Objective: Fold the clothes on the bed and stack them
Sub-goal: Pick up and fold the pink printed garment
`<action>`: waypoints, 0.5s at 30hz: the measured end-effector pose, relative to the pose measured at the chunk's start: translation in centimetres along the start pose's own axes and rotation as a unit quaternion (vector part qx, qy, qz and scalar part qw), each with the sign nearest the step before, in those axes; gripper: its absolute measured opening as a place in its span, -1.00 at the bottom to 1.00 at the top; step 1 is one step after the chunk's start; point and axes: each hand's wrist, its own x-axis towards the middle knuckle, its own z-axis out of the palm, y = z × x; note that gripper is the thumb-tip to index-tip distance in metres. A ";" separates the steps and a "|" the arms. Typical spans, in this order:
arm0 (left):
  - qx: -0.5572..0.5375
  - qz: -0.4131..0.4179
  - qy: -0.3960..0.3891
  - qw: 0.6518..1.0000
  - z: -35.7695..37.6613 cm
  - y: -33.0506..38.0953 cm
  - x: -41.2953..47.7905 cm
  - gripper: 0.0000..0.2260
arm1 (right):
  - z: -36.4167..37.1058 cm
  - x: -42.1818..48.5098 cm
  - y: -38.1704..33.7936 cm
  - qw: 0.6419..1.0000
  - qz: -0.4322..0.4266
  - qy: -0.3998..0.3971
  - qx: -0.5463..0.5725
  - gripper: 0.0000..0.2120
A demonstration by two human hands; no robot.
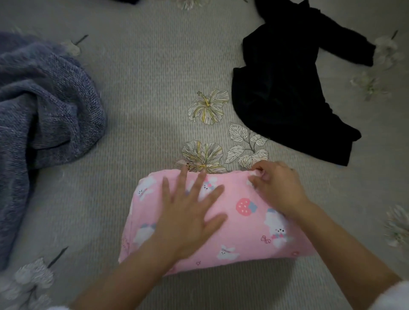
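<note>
Pressing flat left hand [190, 212] on folded pink garment [239, 223], right hand [276, 188] pinching its far right corner

Bed [143, 93]: pale grey-beige ribbed cover fills the frame, printed with outlined flowers and leaves. Clearest print cluster [208, 107] sits at centre, with blurred ones at the right edge and lower left corner.

Pink folded garment [243, 228]: lower centre, lying flat as a rough rectangle, with a white bunny and strawberry pattern. Its far edge overlaps a printed flower.

Blue-grey knit [44, 106]: left side, rumpled in a loose heap and running off the frame edge.

Black garment [283, 93]: upper right, spread out unfolded, one sleeve pointing to the right. Well apart from the pink piece.

Dark cloth scrap [129, 1]: top edge, left of centre, mostly cut off.
</note>
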 end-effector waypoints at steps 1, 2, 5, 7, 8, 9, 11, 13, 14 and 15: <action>0.012 -0.010 -0.023 1.000 0.5 0.4 -0.8 -0.46 | 0.1 -1.1 -0.3 0.997 -0.028 0.062 -0.026 -0.79; 0.021 -0.032 -0.039 0.999 1.1 0.6 -1.4 -0.42 | 0.4 -2.5 -0.7 0.991 -0.065 0.111 -0.039 -0.74; 0.016 -0.121 -0.048 0.991 2.5 -0.1 -1.7 -0.35 | 2.3 -6.2 -1.1 0.981 -0.139 0.108 -0.083 -0.53; -0.008 -0.159 -0.040 0.986 3.6 -0.3 -1.8 -0.31 | 3.8 -6.9 -0.1 0.981 -0.143 0.052 -0.117 -0.46; -0.023 -0.170 -0.037 0.984 4.2 -0.2 -2.0 -0.31 | 4.4 -6.7 0.5 0.982 -0.139 0.030 -0.126 -0.45; -0.034 -0.177 -0.037 0.983 4.8 0.0 -2.1 -0.31 | 4.9 -6.4 1.0 0.983 -0.132 0.013 -0.130 -0.45; -0.043 -0.184 -0.034 0.981 5.8 0.1 -2.0 -0.31 | 5.9 -5.6 1.5 0.984 -0.121 -0.003 -0.128 -0.44; -0.039 -0.183 -0.020 0.982 6.6 0.0 -1.5 -0.31 | 7.1 -5.0 1.8 0.985 -0.114 -0.013 -0.126 -0.43; -0.035 -0.180 -0.015 0.983 7.0 -0.1 -1.3 -0.31 | 7.5 -4.7 2.0 0.986 -0.110 -0.016 -0.127 -0.42; -0.031 -0.178 -0.011 0.983 7.2 -0.1 -1.1 -0.32 | 7.8 -4.6 2.1 0.986 -0.106 -0.019 -0.127 -0.42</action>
